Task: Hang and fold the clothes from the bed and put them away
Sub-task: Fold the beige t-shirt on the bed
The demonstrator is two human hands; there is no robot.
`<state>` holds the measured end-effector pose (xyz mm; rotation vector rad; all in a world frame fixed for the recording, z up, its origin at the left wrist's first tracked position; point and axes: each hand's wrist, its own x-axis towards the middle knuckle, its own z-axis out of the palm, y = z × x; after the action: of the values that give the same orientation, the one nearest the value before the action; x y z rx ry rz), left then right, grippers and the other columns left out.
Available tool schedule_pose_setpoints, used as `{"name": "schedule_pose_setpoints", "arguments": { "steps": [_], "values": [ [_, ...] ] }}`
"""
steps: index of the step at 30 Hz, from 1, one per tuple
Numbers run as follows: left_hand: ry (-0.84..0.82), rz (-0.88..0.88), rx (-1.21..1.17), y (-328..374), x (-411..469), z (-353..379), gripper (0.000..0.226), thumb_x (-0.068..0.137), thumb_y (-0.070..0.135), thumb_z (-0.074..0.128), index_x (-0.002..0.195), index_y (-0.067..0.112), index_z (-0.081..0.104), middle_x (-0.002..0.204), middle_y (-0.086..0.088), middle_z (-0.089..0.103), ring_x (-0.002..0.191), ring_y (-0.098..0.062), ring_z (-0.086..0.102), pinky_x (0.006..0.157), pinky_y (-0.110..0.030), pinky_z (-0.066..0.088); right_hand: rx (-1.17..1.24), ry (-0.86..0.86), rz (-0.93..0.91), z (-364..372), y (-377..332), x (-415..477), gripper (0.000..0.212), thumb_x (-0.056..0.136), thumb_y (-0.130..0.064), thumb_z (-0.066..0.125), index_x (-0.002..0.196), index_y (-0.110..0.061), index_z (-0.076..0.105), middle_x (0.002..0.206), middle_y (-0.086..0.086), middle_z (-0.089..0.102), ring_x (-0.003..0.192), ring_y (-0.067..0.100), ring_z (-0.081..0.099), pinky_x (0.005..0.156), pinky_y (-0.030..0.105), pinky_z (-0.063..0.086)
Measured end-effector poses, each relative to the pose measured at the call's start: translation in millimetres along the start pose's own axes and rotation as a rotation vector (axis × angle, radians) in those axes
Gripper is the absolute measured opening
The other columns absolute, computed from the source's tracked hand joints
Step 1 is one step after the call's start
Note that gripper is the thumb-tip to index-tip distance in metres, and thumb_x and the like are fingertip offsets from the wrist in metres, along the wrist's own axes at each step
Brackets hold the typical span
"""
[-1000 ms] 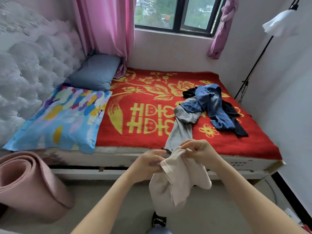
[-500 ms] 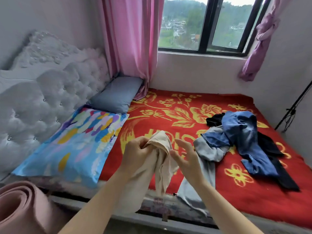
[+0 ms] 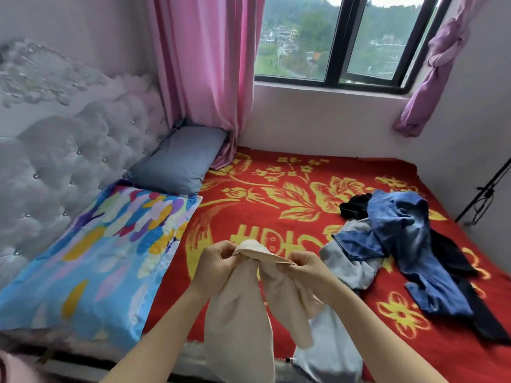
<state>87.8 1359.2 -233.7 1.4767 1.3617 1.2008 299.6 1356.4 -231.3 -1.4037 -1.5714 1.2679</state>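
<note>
Half a second ago only the left hand [image 3: 214, 268] gripped the beige garment [image 3: 240, 322], and the right hand [image 3: 311, 269] hovered beside it with its fingers spread. Now the right has closed in too. Both hands pinch the garment's top hem, thumbs against curled fingers [image 3: 225, 251], and the hem is drawn into a short band between them.

Below the fingers the cloth hangs in two lobes, down past the near edge of the bed [image 3: 69, 341]. Just right of the right-hand fingertips lies a grey garment [image 3: 348, 268], its tail draped over that same edge. Further right, blue jeans [image 3: 401, 239] sprawl over it and over a black garment [image 3: 448, 255].

Straight ahead of the fingers the red blanket [image 3: 276, 208] lies open all the way to the far side under the window [image 3: 331, 37]. Left of the left hand there is a strip of open blanket, then the patterned pillow [image 3: 96, 258] begins.
</note>
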Motion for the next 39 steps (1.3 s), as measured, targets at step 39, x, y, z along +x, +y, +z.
{"name": "schedule_pose_setpoints", "arguments": {
  "steps": [39],
  "values": [
    [-0.130,0.010,0.148,-58,245,-66,0.014,0.087,0.015,0.065,0.075,0.017,0.072,0.065,0.010,0.067,0.066,-0.002,0.059,0.060,-0.015,0.045,-0.280,0.617,-0.241,-203,-47,171,0.026,0.081,-0.021,0.070,0.064,-0.008,0.057,0.039,-0.011,0.042,0.039,0.006,0.035,0.041,0.015,0.027]
  ]
}}
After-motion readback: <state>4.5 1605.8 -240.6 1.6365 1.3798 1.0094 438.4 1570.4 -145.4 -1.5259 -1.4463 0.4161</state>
